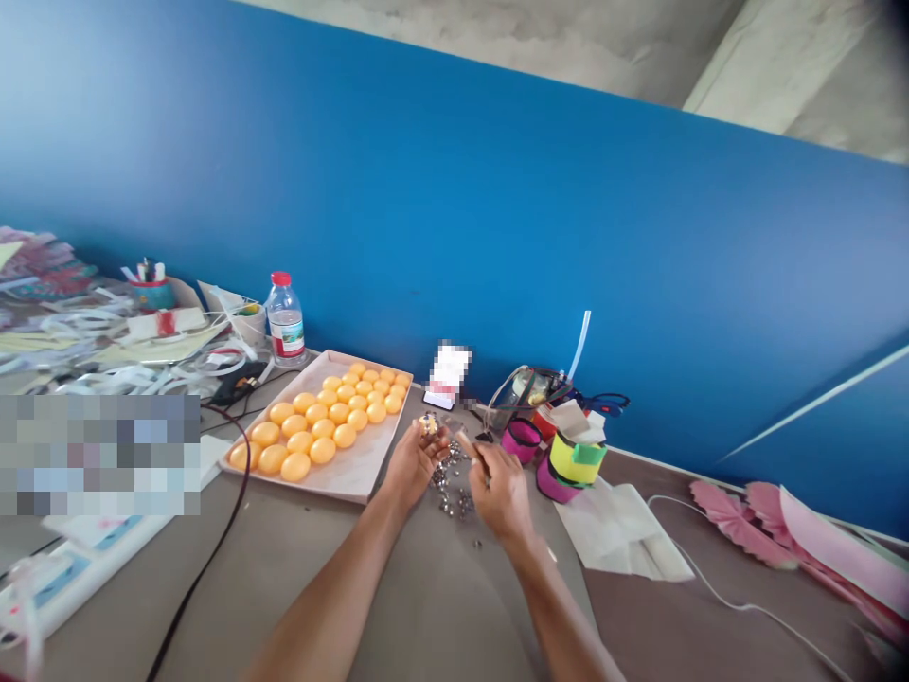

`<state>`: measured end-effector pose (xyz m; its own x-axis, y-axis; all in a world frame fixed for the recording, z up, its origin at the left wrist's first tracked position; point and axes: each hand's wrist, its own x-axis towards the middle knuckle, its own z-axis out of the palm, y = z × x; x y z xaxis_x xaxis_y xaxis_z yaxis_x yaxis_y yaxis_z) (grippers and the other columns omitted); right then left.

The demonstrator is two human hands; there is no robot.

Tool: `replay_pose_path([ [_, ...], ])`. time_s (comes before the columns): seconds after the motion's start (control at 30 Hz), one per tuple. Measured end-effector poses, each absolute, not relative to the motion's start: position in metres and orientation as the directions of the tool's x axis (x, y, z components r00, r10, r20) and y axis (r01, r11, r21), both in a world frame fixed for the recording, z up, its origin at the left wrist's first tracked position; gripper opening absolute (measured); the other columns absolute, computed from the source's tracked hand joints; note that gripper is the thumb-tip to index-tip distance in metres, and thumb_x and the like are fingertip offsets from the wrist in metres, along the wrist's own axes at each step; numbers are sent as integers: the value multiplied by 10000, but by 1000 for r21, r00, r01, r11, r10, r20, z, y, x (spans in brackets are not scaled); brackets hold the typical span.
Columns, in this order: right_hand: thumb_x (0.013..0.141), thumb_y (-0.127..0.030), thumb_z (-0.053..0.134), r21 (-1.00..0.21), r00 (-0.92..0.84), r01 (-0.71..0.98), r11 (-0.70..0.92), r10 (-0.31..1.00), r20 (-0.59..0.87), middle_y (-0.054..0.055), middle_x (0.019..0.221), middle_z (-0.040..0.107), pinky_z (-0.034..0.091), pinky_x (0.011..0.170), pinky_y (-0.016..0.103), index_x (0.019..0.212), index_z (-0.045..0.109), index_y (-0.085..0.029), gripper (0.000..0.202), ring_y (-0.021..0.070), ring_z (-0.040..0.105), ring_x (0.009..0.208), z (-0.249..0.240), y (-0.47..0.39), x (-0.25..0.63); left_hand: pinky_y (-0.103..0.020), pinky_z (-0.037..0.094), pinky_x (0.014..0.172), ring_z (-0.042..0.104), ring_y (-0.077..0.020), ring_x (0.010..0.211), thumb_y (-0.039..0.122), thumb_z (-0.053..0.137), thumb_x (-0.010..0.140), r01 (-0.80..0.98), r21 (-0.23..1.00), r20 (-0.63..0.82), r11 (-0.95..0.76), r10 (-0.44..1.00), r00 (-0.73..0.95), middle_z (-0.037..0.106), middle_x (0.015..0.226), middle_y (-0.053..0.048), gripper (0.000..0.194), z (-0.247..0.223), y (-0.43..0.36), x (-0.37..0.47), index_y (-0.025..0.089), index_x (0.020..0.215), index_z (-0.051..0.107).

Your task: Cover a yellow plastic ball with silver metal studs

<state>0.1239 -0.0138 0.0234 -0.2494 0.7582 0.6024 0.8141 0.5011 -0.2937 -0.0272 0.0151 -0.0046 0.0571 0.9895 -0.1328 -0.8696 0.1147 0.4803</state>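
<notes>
Near the middle of the table, my left hand (414, 466) holds a small yellowish piece with dark and shiny parts (429, 423) at its fingertips. Close on its right, my right hand (499, 488) has its fingers closed round a thin tool-like item, mostly hidden, whose pale tip (465, 441) points toward the left hand. Small shiny metallic bits (449, 483) lie scattered on the table between and below the hands. To the left stands a shallow white tray (359, 469) with several orange balls (323, 450) in rows.
Behind the hands, a phone (449, 374) leans by the blue partition (497, 237). A bottle (286, 322) stands behind the tray. Right are magenta and yellow containers (574, 459), white sheets (625, 530) and pink folded paper (745, 521). A dark cable (213, 559) and power strip (85, 578) lie left.
</notes>
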Motion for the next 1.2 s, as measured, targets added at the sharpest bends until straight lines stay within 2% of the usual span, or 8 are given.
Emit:
replay_pose_path([
  [0.13,790,-156,401,-342,-166,813,472,751,639,81,836,640,390,710,310,945,589,-154,243,192,564,755,23,-9,134,-276,486,656,613,-141,667,441,494,826,-861,478,-179,173,979,97,647,836,-116,316,-2,16,-26,128,818,544],
  [0.3,791,-147,404,-351,-232,761,546,734,639,77,843,635,378,716,308,940,582,-160,233,194,562,783,28,-14,129,-278,485,657,619,-148,668,434,512,817,-854,500,-153,141,986,74,647,776,-88,297,-1,14,-24,140,801,541],
  [0.47,769,-128,421,-325,-321,753,573,750,578,50,767,629,352,678,296,918,589,-168,229,183,559,727,28,-18,121,-300,487,665,630,-165,673,406,582,777,-835,538,-114,115,991,63,648,760,-62,257,-1,11,-23,155,808,539],
  [0.63,790,-124,388,-338,-310,733,590,732,606,58,799,637,352,696,298,911,582,-164,232,183,559,752,32,-20,120,-297,486,677,629,-154,657,395,602,767,-845,529,-92,81,995,39,652,742,-52,252,-4,12,-22,154,811,540],
  [0.8,767,-102,412,-300,-322,775,556,756,570,38,734,633,342,677,284,835,590,-168,201,168,562,707,31,-22,115,-299,489,669,634,-169,683,397,588,775,-837,535,-107,117,992,70,667,780,-81,255,-7,13,-22,148,806,542],
  [0.9,785,-127,411,-317,-276,777,544,746,606,45,754,637,351,682,287,842,589,-166,191,172,565,717,31,-19,119,-293,488,691,630,-159,687,398,566,792,-857,504,-107,111,992,66,659,771,-73,255,-5,13,-24,144,817,550],
  [1.07,779,-180,455,-309,-112,858,411,736,668,83,848,652,381,729,313,934,595,-145,212,206,580,787,20,-3,142,-294,489,724,630,-163,725,370,522,823,-887,438,-110,148,988,111,653,823,-98,242,-1,13,-27,132,841,560],
  [1.2,751,-155,462,-289,-44,925,245,827,561,79,856,652,392,743,300,916,607,-152,220,204,591,797,-2,10,159,-299,486,741,625,-157,735,352,539,815,-903,401,-40,154,988,150,647,834,-82,244,-1,11,-29,159,963,561],
])
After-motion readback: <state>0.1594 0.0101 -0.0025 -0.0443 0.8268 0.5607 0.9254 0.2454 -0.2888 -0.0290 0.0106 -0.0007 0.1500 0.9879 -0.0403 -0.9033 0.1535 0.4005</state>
